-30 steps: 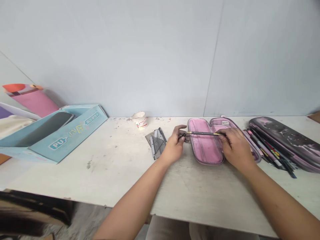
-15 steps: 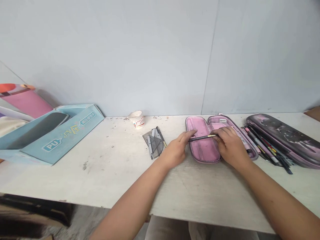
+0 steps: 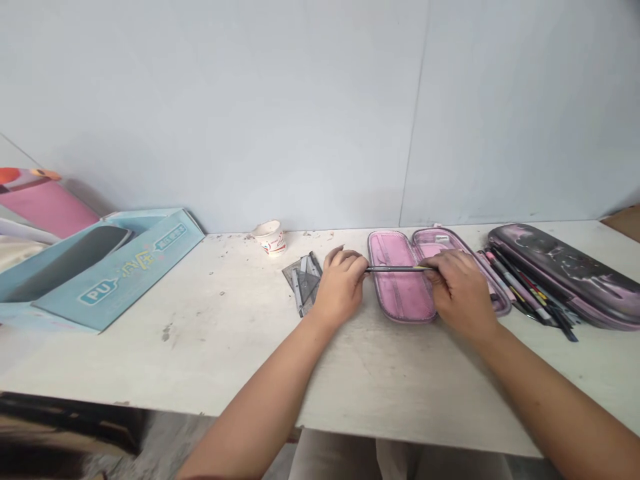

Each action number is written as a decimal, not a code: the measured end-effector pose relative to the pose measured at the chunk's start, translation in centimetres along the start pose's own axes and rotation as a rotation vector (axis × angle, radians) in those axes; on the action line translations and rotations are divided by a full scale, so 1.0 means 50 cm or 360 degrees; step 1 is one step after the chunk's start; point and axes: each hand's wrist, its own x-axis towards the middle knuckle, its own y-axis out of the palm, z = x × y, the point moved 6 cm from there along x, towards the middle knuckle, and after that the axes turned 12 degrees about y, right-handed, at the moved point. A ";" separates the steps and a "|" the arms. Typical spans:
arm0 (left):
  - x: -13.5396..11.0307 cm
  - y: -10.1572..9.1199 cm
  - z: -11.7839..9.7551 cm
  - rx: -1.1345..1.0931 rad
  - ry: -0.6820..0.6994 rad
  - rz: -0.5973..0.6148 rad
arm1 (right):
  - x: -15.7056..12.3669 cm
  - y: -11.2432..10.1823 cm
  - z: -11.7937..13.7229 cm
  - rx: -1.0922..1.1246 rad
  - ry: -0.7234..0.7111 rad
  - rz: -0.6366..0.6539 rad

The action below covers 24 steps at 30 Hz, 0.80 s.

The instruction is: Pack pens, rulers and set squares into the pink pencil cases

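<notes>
Above the open pink pencil case (image 3: 400,290), my right hand (image 3: 460,293) pinches a slim dark pen (image 3: 395,269) in a narrow grip, keeping it level. My left hand (image 3: 342,283) curls at its other end; I cannot tell if they touch.

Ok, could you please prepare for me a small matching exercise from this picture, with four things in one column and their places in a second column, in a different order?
Things:
1. slim dark pen
2. white paper cup
3. grey set squares
4. bundle of pens

Places:
A. at the table's back edge, by the wall
B. beside the dark marbled case
C. held by the right hand over the open pink pencil case
D. just left of the left hand

Pairs: 1C, 2A, 3D, 4B
</notes>
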 end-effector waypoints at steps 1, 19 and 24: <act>0.000 -0.002 0.001 0.0017 0.0005 -0.0005 | -0.001 0.002 0.004 -0.0011 -0.0013 0.0013; 0.052 0.036 -0.053 0.0019 0.0101 0.0104 | 0.020 0.040 -0.028 -0.0692 0.0302 0.0297; 0.104 0.095 -0.122 -0.0011 0.0204 0.0343 | 0.022 0.025 -0.083 -0.0948 0.0521 0.0336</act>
